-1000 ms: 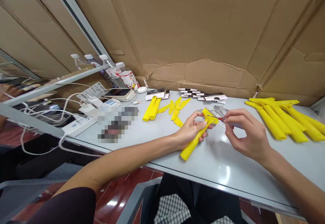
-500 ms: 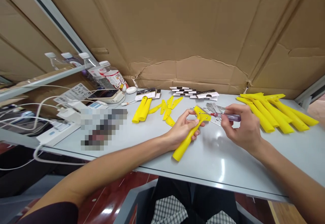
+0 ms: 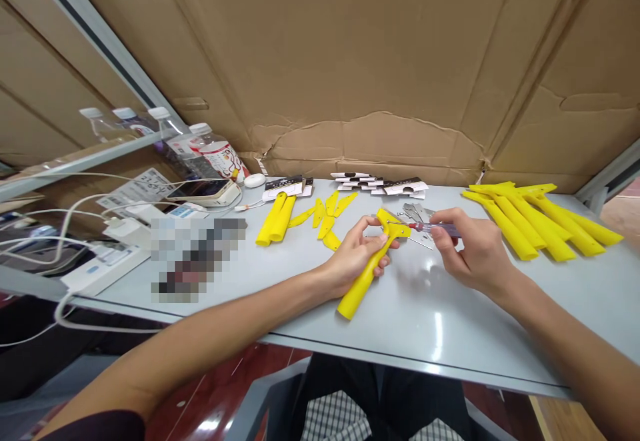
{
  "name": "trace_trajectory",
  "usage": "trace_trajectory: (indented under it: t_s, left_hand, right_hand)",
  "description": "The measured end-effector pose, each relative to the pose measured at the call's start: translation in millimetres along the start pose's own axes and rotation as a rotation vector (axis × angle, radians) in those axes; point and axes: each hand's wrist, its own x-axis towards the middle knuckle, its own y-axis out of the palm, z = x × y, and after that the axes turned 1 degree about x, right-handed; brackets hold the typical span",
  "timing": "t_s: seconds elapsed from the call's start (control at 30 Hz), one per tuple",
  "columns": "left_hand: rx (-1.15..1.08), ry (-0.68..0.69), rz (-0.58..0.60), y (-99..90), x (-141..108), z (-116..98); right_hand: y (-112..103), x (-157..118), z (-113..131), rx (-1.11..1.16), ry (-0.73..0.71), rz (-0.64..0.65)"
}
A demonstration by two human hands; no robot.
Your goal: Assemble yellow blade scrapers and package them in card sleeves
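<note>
My left hand [image 3: 357, 258] is wrapped round a yellow T-shaped scraper-like tool [image 3: 361, 290], whose handle slants toward the table's front edge. Between the fingers of my right hand [image 3: 467, 244] is a screwdriver [image 3: 447, 229] with a translucent purplish handle. Its thin shaft points left, with the tip at the head of the yellow tool. Behind the screwdriver lie flat metal pieces [image 3: 415, 213]. Small yellow plates [image 3: 319, 213] are scattered to the left of the tool's head, beside two yellow handles [image 3: 276, 220].
Several yellow tools [image 3: 540, 221] are piled at the right. Printed cards [image 3: 405, 186] lie along the cardboard wall [image 3: 320, 61]. Bottles [image 3: 220, 151], a phone [image 3: 200, 190], white cables and a power strip [image 3: 107, 268] occupy the left side, near a pixelated patch.
The view has shifted slightly. Both hands keep their grips, and the screwdriver's tip remains at the head of the yellow tool.
</note>
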Motion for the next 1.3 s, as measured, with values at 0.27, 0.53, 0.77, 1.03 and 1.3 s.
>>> trace_trajectory:
  t_s: [0.27,0.53,0.77,1.03,1.3]
  left_hand:
    - [-0.004,-0.002,-0.001,-0.1,-0.7,0.6]
    - [-0.026,-0.014,-0.024,-0.6,1.6,-0.2]
    - [-0.009,-0.006,-0.003,0.2,-0.5,0.7]
    - [-0.019,-0.002,-0.022,-0.6,0.7,-0.5]
    - [-0.004,-0.011,-0.009,0.9,-1.5,0.0]
  right_hand:
    - [2.1,-2.3,4.6,0.098,-0.016,0.041]
    - [3.6,-3.7,-5.5,-0.146,-0.012,0.012]
    - [-0.9,-0.3,0.3,-0.078,0.078,-0.016]
    - [4.6,-2.4,1.5,-0.058,-0.004,-0.012]
    - [0.2,0.0,-2.4,-0.06,0.105,-0.011]
